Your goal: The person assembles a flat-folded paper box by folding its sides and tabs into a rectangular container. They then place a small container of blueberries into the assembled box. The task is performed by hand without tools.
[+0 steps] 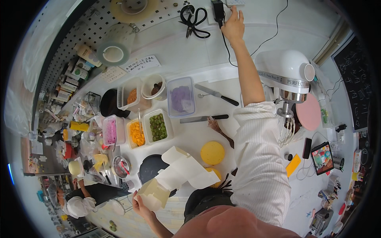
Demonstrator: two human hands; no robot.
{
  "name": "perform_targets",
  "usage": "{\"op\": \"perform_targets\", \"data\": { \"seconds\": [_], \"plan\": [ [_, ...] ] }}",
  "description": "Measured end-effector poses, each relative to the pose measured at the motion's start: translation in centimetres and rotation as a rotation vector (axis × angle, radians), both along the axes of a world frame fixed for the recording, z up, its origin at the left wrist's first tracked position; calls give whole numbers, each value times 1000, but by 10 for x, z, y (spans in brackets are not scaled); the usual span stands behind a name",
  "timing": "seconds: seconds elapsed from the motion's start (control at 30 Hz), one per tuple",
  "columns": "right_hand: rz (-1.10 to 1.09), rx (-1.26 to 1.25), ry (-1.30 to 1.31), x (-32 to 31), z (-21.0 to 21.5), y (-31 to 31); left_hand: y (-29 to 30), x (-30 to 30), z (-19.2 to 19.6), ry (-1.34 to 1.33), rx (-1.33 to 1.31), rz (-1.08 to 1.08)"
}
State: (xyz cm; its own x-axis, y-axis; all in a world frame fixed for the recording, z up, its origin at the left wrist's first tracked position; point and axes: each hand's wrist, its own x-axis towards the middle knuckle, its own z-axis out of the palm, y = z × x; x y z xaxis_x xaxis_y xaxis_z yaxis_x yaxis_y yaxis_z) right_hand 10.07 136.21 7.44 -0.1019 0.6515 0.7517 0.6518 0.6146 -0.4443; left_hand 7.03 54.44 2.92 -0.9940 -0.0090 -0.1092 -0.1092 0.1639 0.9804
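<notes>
Head view: a person's two bare hands above a white bench [198, 139].
Left hand [139, 206]: grip closed on the lower corner of a creased sheet of white baking paper [178, 172], held over a round black board [152, 166].
Right hand [233, 25]: raised to the wall, fingers spread on a black plug [217, 10]; nothing clasped.
Nearby: round yellow sponge cake [212, 152], white stand mixer [283, 73].

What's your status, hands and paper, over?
Right hand up at the wall socket by the black plug. Left hand gripping crumpled white parchment paper. Round yellow sponge cake and white stand mixer close by.
</notes>
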Motion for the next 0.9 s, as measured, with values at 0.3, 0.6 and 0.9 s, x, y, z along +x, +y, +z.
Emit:
{"op": "perform_targets", "data": {
  "seconds": [0.3, 0.6, 0.9],
  "plan": [
    [3, -130, 148, 8, 19, -17, -15, 0, -8, 5, -24, 21],
    [621, -489, 1147, 0, 8, -249, -29, 0, -14, 13, 145, 103],
    [1170, -1227, 955, 93, -84, -566, -58, -1, -14, 452, -169, -14]
  ]
}}
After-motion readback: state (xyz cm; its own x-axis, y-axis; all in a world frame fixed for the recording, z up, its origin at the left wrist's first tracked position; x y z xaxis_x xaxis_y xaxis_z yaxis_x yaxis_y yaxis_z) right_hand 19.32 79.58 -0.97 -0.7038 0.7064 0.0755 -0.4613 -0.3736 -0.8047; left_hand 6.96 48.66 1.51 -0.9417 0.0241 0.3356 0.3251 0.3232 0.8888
